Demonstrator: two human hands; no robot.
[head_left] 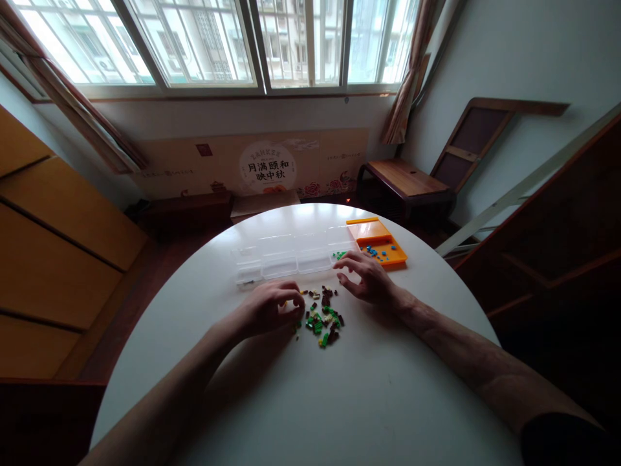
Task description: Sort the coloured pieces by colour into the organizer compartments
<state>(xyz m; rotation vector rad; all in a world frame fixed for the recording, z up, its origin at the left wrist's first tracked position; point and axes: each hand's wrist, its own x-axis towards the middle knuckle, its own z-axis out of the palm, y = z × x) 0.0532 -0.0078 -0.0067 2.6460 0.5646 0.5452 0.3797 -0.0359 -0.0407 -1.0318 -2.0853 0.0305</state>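
A loose pile of small toy bricks (324,318) in green, brown and cream lies on the white table. At the pile's left edge is my left hand (272,309), its fingers curled and the tips close together; whatever they pinch, if anything, is too small to make out. My right hand (366,277) hovers beyond the pile, thumb and forefinger apart, with nothing visible between them. Its fingertips are beside small green bricks (339,255) in the right end of a clear divided box (280,266). Behind that hand, an orange tray (398,257) holds several blue bricks (372,251).
The round white table (204,388) has a curved far edge. Past it stand a wooden chair (412,179) at the right and a printed cardboard panel (310,155) under the window. Orange-brown cabinets (53,259) line the left side.
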